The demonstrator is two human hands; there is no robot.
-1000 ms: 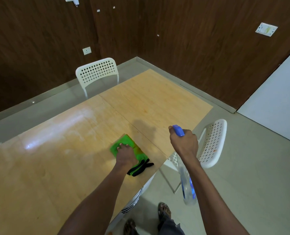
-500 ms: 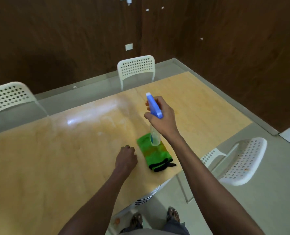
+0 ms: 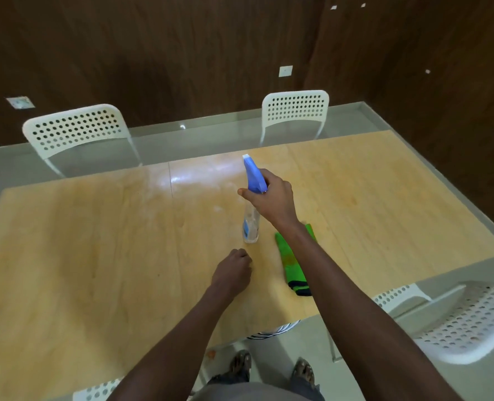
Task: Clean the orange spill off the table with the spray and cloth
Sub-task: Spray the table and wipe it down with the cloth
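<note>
My right hand (image 3: 271, 198) grips the blue trigger head of a clear spray bottle (image 3: 251, 224), which stands upright near the middle of the light wooden table (image 3: 95, 241), its base at or just above the surface. A green cloth (image 3: 293, 264) with an orange stain and a black edge lies flat to the right of the bottle, partly hidden under my right forearm. My left hand (image 3: 232, 272) rests on the table in a loose fist, just in front of the bottle and left of the cloth, holding nothing. A faint orange smear (image 3: 348, 199) shows on the table's right part.
Two white perforated chairs (image 3: 75, 134) (image 3: 296, 111) stand along the table's far side, and another white chair (image 3: 465, 322) stands at the near right. A dark wooden wall runs behind. My feet in sandals (image 3: 241, 364) show below the table's near edge.
My left hand has let go of the cloth and curled beside it. My right hand brought the spray bottle from beyond the table's edge over the table, left of the cloth. The view swung left.
</note>
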